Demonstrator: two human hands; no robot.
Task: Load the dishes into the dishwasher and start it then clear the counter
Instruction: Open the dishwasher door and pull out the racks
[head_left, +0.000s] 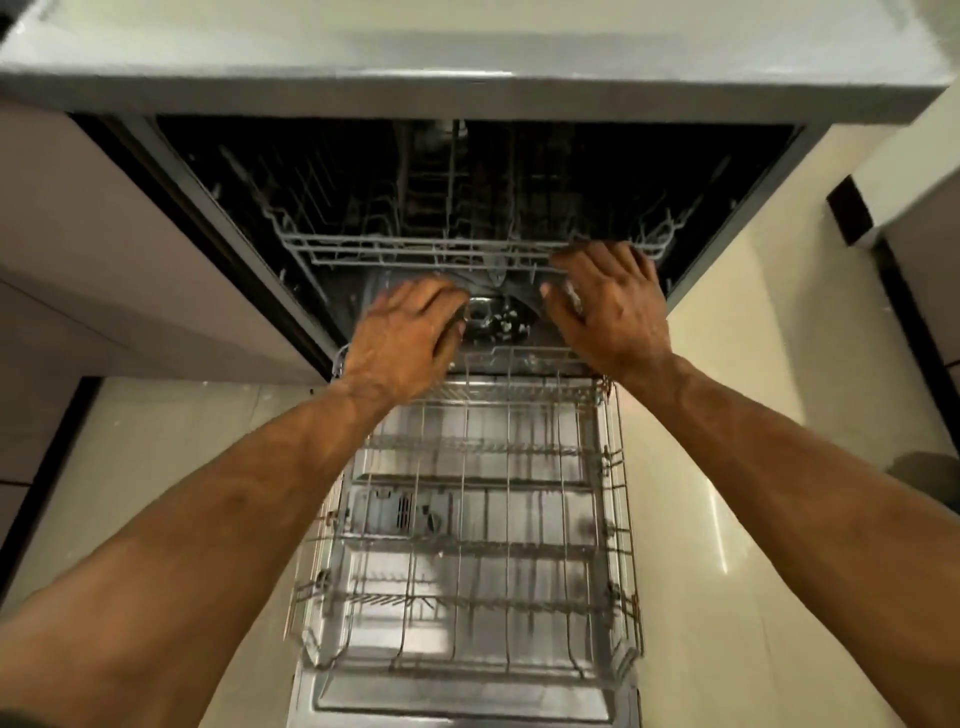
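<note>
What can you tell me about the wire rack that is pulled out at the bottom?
The lower rack is a grey metal wire basket with rows of upright tines, pulled fully out over the open dishwasher door. It holds no dishes. The left hand hovers over its far edge; whether it touches is unclear.

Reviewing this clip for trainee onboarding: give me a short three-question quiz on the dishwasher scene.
1. True or false: the lower rack is pulled out over the open door and holds no dishes.
2. Which hand touches the upper rack's front rail? A) left hand B) right hand C) neither
3. Fill in: the upper rack sits ____ the dishwasher tub.

Key: 1 true; 2 B; 3 inside.
</note>
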